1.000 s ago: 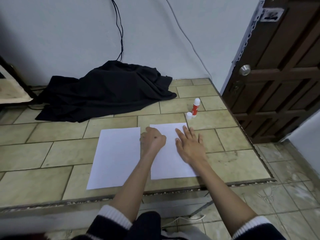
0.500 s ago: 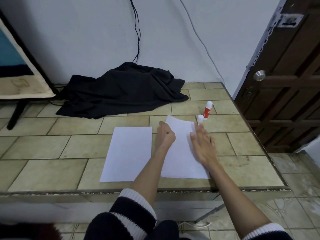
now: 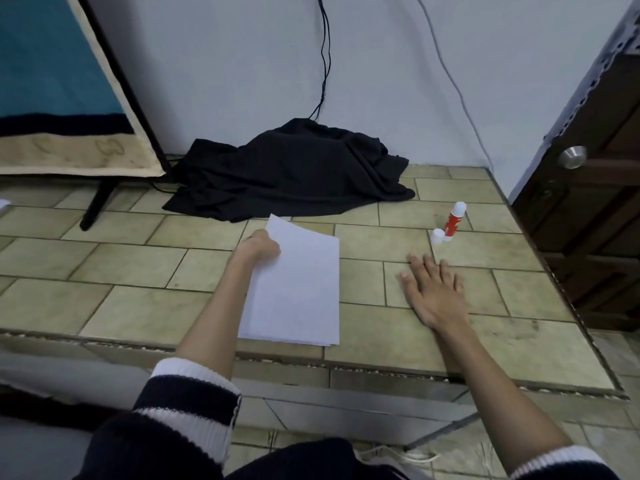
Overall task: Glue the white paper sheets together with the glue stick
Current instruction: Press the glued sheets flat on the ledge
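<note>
The white paper sheets (image 3: 298, 289) lie stacked one over the other on the tiled platform (image 3: 145, 306), edges nearly aligned. My left hand (image 3: 258, 247) grips the top sheet at its far left corner, which is lifted off the tiles. My right hand (image 3: 433, 292) rests flat on the bare tiles to the right of the stack, fingers spread, holding nothing. The red-and-white glue stick (image 3: 454, 221) stands upright beyond my right hand, with its white cap (image 3: 437, 235) standing beside it.
A crumpled black cloth (image 3: 291, 171) lies against the wall behind the sheets, with cables hanging above it. A framed board on a black stand (image 3: 65, 98) leans at the far left. A dark wooden door (image 3: 588, 188) stands to the right. The platform's front edge runs just below the sheets.
My left hand carried the right sheet leftward and laid it over the left sheet. My right hand came off the paper and now lies on bare tiles. The view shifted left.
</note>
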